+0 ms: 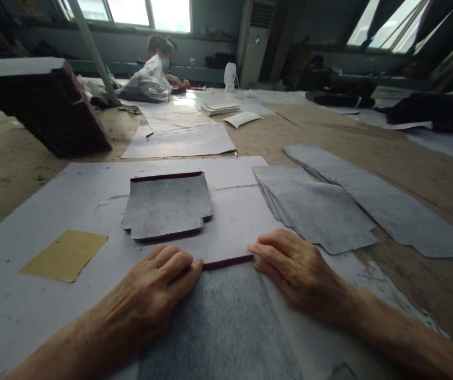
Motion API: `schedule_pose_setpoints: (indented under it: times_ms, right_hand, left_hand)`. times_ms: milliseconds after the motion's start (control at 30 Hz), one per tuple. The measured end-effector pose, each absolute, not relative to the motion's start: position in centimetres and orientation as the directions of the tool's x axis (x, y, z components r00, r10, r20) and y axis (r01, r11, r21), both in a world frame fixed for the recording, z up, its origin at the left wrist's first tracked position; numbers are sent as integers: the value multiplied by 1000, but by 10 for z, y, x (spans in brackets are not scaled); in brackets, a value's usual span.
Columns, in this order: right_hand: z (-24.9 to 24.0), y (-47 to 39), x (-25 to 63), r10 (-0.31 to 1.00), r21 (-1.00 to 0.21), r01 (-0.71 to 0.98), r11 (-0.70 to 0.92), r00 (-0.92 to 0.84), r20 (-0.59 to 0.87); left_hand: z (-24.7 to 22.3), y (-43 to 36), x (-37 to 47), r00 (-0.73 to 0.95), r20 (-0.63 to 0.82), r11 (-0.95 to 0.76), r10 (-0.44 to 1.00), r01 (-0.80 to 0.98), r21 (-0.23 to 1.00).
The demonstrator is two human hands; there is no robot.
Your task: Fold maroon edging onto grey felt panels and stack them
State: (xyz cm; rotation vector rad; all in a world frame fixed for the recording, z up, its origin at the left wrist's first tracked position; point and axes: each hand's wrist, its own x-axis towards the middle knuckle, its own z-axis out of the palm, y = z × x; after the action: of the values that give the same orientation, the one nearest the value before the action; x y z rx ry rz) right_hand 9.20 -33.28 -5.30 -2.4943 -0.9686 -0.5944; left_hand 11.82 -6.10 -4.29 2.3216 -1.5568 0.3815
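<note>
A grey felt-like sheet (226,322) lies in front of me, with a narrow dark red strip folded along its far edge. My left hand (163,285) is closed at the strip's left end, thumb and fingers pressed on it. At the right end, my right hand (289,264) pinches the corner between thumb and fingers. Just beyond my hands sits a small stack of grey pieces (166,203), the top one also with a dark red far edge. Parts of the sheet are hidden under both hands.
White paper (95,195) covers the table under the work. A tan card (66,255) lies left. Fanned grey sheets (317,211) and longer grey pieces (384,206) lie right. A tall leaning stack (48,105) stands far left. Beyond it are a pole (92,50) and a person (163,53).
</note>
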Motion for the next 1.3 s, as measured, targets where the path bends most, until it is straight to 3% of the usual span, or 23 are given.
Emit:
schedule_pose_setpoints:
  times_ms: [167, 333, 533, 600, 667, 800, 900, 1033, 1167, 1300]
  right_hand:
    - [-49, -333, 89, 563, -277, 720, -637, 679, 471]
    - [-46, -330, 84, 591, -274, 722, -635, 683, 429]
    - [-42, -339, 86, 281, -542, 468, -698, 875, 394]
    - [-34, -333, 85, 245, -509, 457, -729, 869, 429]
    - [-27, -318, 83, 270, -399, 518, -757, 804, 530]
    - [-27, -275, 82, 446, -238, 668, -705, 679, 584]
    - [-38, -257, 85, 533, -217, 712, -667, 661, 528]
    - [-46, -258, 88, 576, -208, 729, -652, 655, 489]
    - [-44, -262, 87, 618, -178, 765, -619, 615, 490]
    - [-40, -259, 88, 648, -116, 769, -628, 600, 470]
  left_hand:
    - [-43, -61, 118, 382, 400, -358, -833, -924, 136]
    - [-43, -62, 119, 366, 389, -348, -845, -930, 118]
    - [-45, -61, 120, 348, 412, -340, -842, -936, 96]
    - [-46, -60, 120, 353, 399, -344, -846, -934, 97]
    - [-46, -60, 120, 365, 387, -352, -847, -930, 105]
    - [-43, -61, 117, 411, 345, -382, -844, -912, 152]
    - [-41, -59, 118, 442, 357, -396, -823, -897, 198]
    - [-38, -43, 122, 455, 483, -367, -748, -890, 271]
    - [-35, -26, 120, 511, 464, -394, -724, -858, 329]
    - [-34, -22, 116, 500, 447, -395, -742, -864, 312]
